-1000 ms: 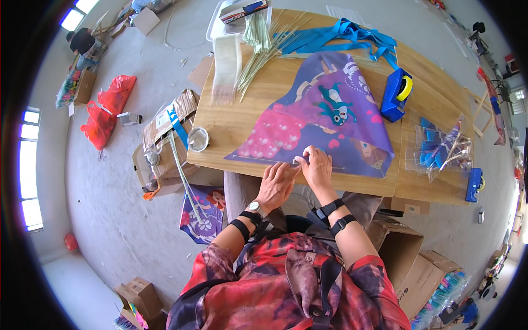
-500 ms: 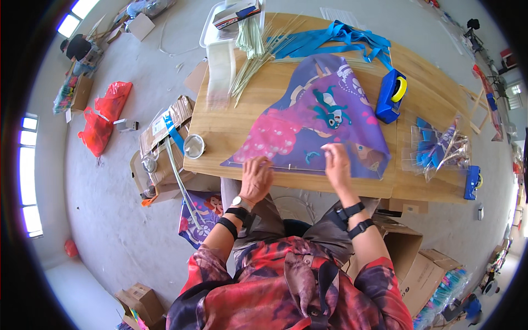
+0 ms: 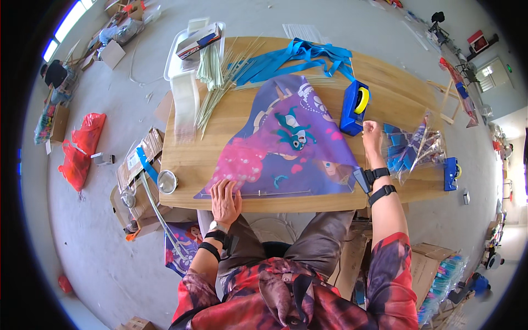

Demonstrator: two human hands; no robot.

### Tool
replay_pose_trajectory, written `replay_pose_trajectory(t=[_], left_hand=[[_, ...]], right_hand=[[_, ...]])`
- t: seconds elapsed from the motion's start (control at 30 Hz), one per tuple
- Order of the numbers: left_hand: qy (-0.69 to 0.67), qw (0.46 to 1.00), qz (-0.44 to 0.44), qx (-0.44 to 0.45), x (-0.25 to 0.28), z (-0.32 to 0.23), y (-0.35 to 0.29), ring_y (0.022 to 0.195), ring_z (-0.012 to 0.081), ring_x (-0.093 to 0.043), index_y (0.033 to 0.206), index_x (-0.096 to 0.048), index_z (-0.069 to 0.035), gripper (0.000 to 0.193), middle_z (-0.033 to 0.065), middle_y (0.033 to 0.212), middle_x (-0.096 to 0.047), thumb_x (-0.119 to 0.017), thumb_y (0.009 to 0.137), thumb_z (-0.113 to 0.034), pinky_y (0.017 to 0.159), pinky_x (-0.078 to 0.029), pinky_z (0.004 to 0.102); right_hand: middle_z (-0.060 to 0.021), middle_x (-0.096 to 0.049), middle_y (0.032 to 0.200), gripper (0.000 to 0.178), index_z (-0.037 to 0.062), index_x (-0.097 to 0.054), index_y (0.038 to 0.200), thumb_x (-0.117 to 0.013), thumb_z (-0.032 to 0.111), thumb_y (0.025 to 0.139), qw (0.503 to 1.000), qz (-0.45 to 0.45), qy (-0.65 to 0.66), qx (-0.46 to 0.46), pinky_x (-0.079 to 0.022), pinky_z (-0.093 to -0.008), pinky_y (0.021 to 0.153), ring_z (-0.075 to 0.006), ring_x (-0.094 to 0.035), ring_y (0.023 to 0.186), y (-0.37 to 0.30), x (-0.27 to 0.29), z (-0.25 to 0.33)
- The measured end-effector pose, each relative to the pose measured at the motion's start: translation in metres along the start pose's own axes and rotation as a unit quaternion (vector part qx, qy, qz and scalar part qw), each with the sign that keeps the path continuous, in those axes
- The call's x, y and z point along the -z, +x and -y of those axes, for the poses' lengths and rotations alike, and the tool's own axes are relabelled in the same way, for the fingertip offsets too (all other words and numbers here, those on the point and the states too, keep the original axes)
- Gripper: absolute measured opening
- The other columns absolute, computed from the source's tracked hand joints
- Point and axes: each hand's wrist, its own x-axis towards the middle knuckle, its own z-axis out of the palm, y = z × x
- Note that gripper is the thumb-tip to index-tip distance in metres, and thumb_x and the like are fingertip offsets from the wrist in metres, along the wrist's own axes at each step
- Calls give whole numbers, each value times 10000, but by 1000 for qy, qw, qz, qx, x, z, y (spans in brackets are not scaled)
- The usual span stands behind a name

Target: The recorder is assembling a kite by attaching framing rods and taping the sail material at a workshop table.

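Observation:
A purple and blue printed fabric sheet [image 3: 275, 137] with pink patches and a teal cartoon figure lies spread on the wooden table. Along its near edge runs a thin pale rod [image 3: 275, 193]. My left hand [image 3: 225, 201] presses flat on the sheet's near left corner, fingers stretched over the edge. Beside the blue tape dispenser [image 3: 350, 110] with its yellow roll, my right hand [image 3: 372, 136] is raised with fingertips pinched together. Whatever may be between those fingertips is too small to make out.
Blue ribbon [image 3: 300, 58] and pale thin sticks [image 3: 212, 104] lie across the table's far side, near a white tray [image 3: 170, 60]. Clear-wrapped blue and purple packets [image 3: 412, 146] and a second dispenser [image 3: 451, 173] sit at right. A round tin [image 3: 167, 182] stands at the left edge.
My right hand has left the sheet's near edge and moved right and away to the tape dispenser. My left hand now lies flat on the corner. The whole view has shifted.

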Motion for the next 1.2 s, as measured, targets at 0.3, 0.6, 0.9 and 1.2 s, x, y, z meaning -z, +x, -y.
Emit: replay_pose_trajectory(t=[0.3, 0.6, 0.9, 1.2], left_hand=[[7, 1000, -7, 0, 2, 0, 1, 1183, 398, -531, 1267, -574, -34, 399, 184, 1221, -573, -668, 894, -138, 1041, -402, 531], [-1, 1000, -3, -1, 1, -3, 4, 1176, 394, -534, 1248, -573, -29, 393, 183, 1218, -576, -672, 882, -135, 1044, -397, 530], [-5, 1000, -8, -6, 4, -3, 3, 1173, 407, -527, 1234, -580, -35, 377, 193, 1229, -566, -664, 874, -108, 1037, -399, 522], [0, 1000, -7, -5, 3, -4, 6, 1183, 399, -532, 1239, -577, -29, 383, 182, 1223, -577, -660, 882, -140, 1044, -396, 533]], right_hand=[[-43, -694, 885, 192, 7, -696, 1034, -692, 197, 1003, 968, 146, 91, -181, -560, -277, 642, -121, -643, 700, 28, 5, 13], [-31, -645, 819, 140, 41, -690, 959, -729, 174, 976, 910, 234, 256, -229, -543, -296, 747, -136, -606, 730, 44, 27, -14], [-77, -643, 871, 112, 10, -670, 956, -738, 100, 947, 866, 173, 375, -282, -575, -324, 815, -183, -634, 811, 23, 25, 3], [-117, -690, 950, 80, -33, -688, 967, -698, 43, 944, 890, 161, 380, -195, -585, -325, 868, -202, -674, 885, 12, 13, -22]])
